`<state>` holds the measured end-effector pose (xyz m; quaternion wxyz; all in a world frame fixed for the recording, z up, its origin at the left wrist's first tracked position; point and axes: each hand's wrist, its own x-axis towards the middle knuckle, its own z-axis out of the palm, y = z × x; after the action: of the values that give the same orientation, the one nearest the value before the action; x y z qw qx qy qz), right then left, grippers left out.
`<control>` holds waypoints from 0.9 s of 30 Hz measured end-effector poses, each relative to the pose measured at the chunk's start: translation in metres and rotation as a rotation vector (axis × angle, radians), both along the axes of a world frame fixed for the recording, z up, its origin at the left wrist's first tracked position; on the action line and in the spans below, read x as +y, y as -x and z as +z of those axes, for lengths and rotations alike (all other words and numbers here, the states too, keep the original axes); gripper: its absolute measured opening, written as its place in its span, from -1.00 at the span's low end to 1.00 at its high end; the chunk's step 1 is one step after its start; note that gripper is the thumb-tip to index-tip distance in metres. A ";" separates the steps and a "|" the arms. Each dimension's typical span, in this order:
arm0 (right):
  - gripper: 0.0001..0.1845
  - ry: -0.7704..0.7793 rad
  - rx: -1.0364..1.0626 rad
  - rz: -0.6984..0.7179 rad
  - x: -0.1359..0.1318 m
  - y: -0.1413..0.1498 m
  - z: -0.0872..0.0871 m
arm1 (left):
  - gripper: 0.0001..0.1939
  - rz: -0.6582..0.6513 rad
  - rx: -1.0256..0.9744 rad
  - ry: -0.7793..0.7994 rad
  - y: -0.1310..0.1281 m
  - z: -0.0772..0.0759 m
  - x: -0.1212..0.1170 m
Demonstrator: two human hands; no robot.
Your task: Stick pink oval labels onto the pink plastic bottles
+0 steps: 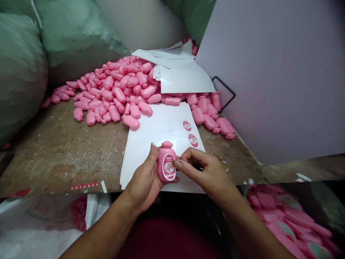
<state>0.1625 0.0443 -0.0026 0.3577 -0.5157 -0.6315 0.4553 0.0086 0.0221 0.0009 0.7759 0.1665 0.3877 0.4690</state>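
My left hand (148, 180) is wrapped round a small pink plastic bottle (162, 154), holding it upright above the front of a sheet stack. On the bottle's front lies an oval sticker (169, 169) with a white rim and the word "BABY". The thumb and index finger of my right hand (206, 171) are pinched together at the sticker's right edge; its other fingers are curled. Beneath both hands is the white sticker sheet (153, 138), with two oval stickers (192, 140) near its right edge.
A heap of pink bottles (118, 93) covers the back of the worn wooden table (67, 154). White sheets (185, 75) lie over part of it. Green sacks (78, 36) stand at left, a pale panel (275, 79) at right. Labelled pink bottles (291, 219) lie below the table's right edge.
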 end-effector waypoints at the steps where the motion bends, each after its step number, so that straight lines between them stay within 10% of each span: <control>1: -0.69 0.002 0.003 -0.001 0.000 0.000 -0.001 | -0.48 -0.001 0.000 -0.003 0.000 -0.001 0.000; 27: -0.56 0.180 0.264 0.113 0.006 -0.008 -0.012 | -0.71 -0.004 -0.073 0.083 -0.003 -0.002 -0.001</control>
<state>0.1706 0.0508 -0.0147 0.3638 -0.4448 -0.5638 0.5932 0.0118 0.0215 -0.0008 0.7967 0.1177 0.3780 0.4565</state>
